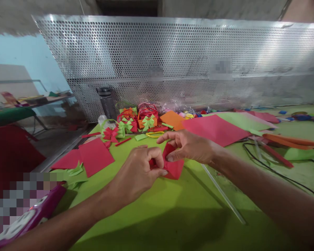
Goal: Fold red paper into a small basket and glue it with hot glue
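A small folded red piece [176, 169] is between my two hands, above the green table [157, 216]. My left hand [140, 170] pinches its left edge between thumb and curled fingers. From the right, my right hand [187, 146] holds the upper part, its thumb pressed on the red surface and its index finger reaching out to the left. Part of the piece is hidden behind my fingers.
Small red, orange and green bags with bows [148, 122] stand at the back beside a dark bottle [107, 103]. Red sheets [96, 157] lie left, a clear stick [223, 193] and orange scissors [290, 141] right. A perforated metal panel [183, 45] rises behind.
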Motion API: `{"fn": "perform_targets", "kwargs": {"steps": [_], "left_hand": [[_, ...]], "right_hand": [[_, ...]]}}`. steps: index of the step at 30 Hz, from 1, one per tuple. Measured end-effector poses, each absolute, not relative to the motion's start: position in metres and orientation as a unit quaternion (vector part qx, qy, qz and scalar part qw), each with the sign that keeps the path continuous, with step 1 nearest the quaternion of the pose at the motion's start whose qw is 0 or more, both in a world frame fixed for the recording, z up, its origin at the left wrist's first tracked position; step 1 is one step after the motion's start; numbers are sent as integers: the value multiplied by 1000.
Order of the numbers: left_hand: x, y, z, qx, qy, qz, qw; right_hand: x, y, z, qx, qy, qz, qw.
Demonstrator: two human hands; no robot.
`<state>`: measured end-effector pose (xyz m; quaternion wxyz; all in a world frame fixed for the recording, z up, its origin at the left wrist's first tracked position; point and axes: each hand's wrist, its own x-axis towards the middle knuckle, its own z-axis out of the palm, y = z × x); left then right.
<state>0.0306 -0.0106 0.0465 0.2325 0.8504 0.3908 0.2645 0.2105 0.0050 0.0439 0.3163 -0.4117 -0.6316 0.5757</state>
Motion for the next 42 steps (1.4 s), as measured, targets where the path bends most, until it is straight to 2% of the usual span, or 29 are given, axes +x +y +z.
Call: {"fn": "perform_targets", "kwargs": {"steps": [10,25,33,42], "left_hand": [[29,-10,42,857,393,255,214],[31,-10,40,889,350,275,112],[29,-8,39,850,376,294,224],[26,-6,39,877,351,325,28]], "right_hand": [[207,6,39,-408,-612,592,328],[204,7,35,-414,-602,597,333],[202,6,37,-429,-595,569,373],[199,5,37,-415,-567,585,405]]}}
